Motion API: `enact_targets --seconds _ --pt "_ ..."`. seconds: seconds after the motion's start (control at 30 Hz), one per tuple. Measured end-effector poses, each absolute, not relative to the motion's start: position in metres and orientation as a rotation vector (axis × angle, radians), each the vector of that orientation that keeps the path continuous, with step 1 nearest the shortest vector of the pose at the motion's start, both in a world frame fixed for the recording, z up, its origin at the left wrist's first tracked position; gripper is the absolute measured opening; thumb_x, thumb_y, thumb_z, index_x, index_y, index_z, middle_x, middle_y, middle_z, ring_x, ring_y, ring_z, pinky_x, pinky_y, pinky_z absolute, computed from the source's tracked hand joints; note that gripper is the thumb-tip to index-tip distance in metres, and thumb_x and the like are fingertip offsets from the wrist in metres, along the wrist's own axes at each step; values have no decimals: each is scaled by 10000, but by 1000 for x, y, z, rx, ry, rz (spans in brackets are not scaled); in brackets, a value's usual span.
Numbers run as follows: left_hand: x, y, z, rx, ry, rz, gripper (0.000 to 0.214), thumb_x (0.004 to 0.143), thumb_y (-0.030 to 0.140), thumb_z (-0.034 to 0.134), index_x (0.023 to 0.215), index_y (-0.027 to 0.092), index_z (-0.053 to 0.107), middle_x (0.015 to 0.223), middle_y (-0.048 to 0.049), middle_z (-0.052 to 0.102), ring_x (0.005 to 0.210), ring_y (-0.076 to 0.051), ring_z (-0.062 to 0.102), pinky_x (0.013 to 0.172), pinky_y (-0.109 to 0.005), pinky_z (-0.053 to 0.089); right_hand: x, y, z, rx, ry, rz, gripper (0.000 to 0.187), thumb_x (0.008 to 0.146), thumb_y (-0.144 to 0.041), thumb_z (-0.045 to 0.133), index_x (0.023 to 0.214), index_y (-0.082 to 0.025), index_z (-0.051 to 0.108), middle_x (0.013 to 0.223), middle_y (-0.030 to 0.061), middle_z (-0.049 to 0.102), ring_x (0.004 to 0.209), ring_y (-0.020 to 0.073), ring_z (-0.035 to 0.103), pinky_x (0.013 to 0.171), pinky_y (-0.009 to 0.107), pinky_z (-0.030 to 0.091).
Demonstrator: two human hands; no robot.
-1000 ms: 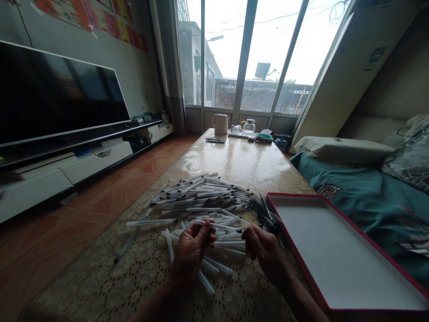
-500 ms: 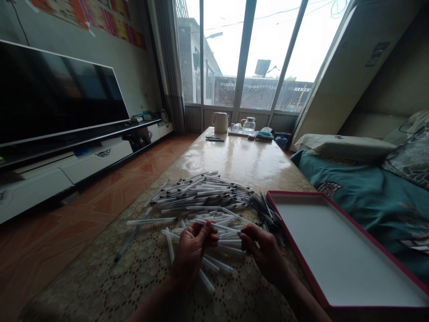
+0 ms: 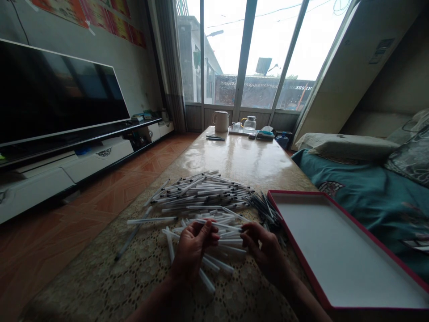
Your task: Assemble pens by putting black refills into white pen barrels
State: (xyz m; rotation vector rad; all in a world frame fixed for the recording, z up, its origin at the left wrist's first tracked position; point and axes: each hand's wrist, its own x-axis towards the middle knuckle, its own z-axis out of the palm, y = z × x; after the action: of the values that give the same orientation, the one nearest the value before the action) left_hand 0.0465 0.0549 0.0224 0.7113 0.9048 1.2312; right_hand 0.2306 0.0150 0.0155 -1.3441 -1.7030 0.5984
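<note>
**A pen held between two hands at the lower middle of the frame**

The left hand point(image 3: 192, 251) is seen curled shut, its fingertips pinched on one end of a white pen point(image 3: 225, 229). The other end is gripped by the closed fingers of the right hand point(image 3: 264, 250), so the pen lies crosswise between the two hands, just above the tabletop. A heap of pens point(image 3: 204, 196) is spread directly beyond the hands, with a few strays passing under them. The heap is laid on a lace cloth point(image 3: 110, 286) covering the near part of the table point(image 3: 234, 156). A shallow red-rimmed box point(image 3: 335, 252) is placed just right of the right hand. A jug point(image 3: 220, 121) is set at the table's far end, and a television point(image 3: 60, 98) fills the upper left.
</note>
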Motion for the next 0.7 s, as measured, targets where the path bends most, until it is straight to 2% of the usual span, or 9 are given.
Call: enact_targets --seconds 0.07,0.2,0.27,0.33,0.4,0.57,0.63,0.7 --pt "47 55 22 712 905 1224 388 533 396 835 753 113 687 593 -11 672 464 -88 593 440 -170 498 230 15 17 -1351 -1707 597 202 907 -363 475 892 -178 553 630 -17 559 556 122 505 540 219 382" --pt "47 55 21 710 897 1219 377 539 387 835 749 113 683 588 -9 671 465 -85 588 439 -166 496 230 14 18 -1350 -1733 621 377 958 -373 347 658 -190 484 559 -19 513 509 110 475 508 215 347" --pt "47 55 20 705 898 1221 378 536 387 836 746 111 684 587 -10 672 464 -85 589 436 -163 494 230 14 18 -1349 -1730 612 338 952 -369 368 696 -189 497 575 -20 521 521 112 484 518 213 355" --pt "47 55 21 702 901 1222 379 532 386 838 744 110 687 586 -8 672 464 -84 589 436 -162 494 230 14 17 -1351 -1716 607 225 924 -363 436 830 -182 531 609 -22 540 543 120 502 534 212 374" --pt "47 54 21 695 904 1218 385 526 390 840 743 111 688 587 -7 673 468 -85 592 438 -161 496 230 15 16 -1360 -1708 621 201 907 -366 470 920 -177 537 613 -26 546 540 123 509 534 213 382" --pt "47 54 22 687 913 1209 400 512 399 844 742 112 688 583 -4 674 467 -83 591 433 -157 495 231 15 15 -1383 -1744 639 381 964 -381 329 689 -188 508 545 -19 534 486 112 490 507 214 353" --pt "47 54 22 685 918 1212 391 516 393 844 740 113 688 587 -4 676 470 -83 593 436 -158 498 232 15 14 -1376 -1736 637 323 954 -378 361 753 -185 525 557 -22 543 493 114 494 506 213 357" --pt "46 54 21 678 923 1208 390 515 391 845 740 113 689 591 -4 678 472 -82 594 439 -156 498 231 15 14 -1375 -1722 631 228 928 -371 428 895 -177 541 575 -30 545 506 119 500 515 212 369"
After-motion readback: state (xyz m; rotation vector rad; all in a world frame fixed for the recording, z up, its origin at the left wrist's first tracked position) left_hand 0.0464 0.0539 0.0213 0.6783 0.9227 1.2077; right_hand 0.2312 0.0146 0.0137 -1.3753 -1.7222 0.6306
